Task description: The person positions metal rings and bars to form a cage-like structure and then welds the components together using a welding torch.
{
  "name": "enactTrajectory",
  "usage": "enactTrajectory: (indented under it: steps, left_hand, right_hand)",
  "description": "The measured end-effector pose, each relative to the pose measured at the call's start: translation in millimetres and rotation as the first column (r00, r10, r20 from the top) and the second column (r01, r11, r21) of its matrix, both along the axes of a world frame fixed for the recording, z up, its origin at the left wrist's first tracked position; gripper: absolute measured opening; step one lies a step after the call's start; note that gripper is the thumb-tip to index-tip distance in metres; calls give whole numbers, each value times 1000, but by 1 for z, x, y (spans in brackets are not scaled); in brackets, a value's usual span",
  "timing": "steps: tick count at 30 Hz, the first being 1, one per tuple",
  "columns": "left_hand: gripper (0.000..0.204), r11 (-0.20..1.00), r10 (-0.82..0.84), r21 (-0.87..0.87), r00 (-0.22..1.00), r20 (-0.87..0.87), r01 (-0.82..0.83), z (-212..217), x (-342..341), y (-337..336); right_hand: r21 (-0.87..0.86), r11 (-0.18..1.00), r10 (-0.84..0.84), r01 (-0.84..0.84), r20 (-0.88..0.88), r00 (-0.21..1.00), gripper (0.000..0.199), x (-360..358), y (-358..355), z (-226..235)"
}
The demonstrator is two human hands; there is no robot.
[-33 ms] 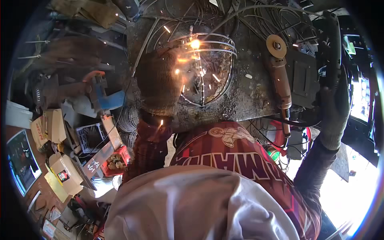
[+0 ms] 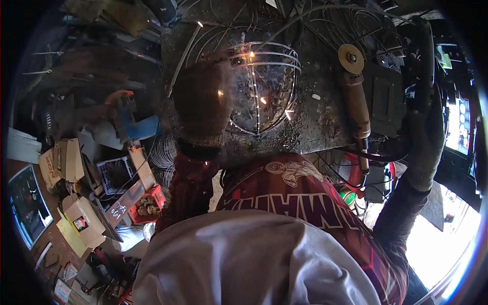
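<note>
A round metal wire frame [image 2: 296,66] of bent rods lies on the dark worktable [image 2: 325,129]. Small sparks glow at its top and inside it. My left hand [image 2: 201,104], in a dark glove, is at the frame's left side; shade and blur hide its fingers. At the right, my right hand [image 2: 429,127], in a greyish glove, is closed around the dark handle of a welding electrode holder [image 2: 423,56]. From the holder's far end a thin welding rod [image 2: 345,8] arcs left toward the top of the frame.
An angle grinder [image 2: 356,101] with a tan disc lies between the frame and my right hand, beside a dark flat plate [image 2: 387,99]. Loose wires and rods clutter the table's far side. At left are a red basket [image 2: 147,206], cardboard boxes [image 2: 84,223] and a blue-orange tool [image 2: 133,119].
The bright glare at the top of the wire frame has shrunk to a small orange glow. Flying sparks are fewer and in other places. Both hands look about where they were.
</note>
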State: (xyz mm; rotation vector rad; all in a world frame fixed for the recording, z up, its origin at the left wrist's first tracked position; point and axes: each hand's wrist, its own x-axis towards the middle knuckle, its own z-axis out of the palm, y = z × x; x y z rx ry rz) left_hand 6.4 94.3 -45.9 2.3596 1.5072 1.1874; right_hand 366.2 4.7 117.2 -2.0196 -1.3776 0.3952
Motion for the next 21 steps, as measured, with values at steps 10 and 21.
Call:
enactTrajectory:
  steps: [10, 21]
  left_hand:
    - [20, 999, 47, 11, 998, 32, -47, -3, 2, -1]
    - [18, 998, 63, 11, 998, 7, -63, 0, 3, -1]
  right_hand:
    - [-22, 1000, -15, 12, -122, 992, 69, 23, -5, -16]
    - [-82, 994, -83, 74, -120, 989, 65, 2, 1, -16]
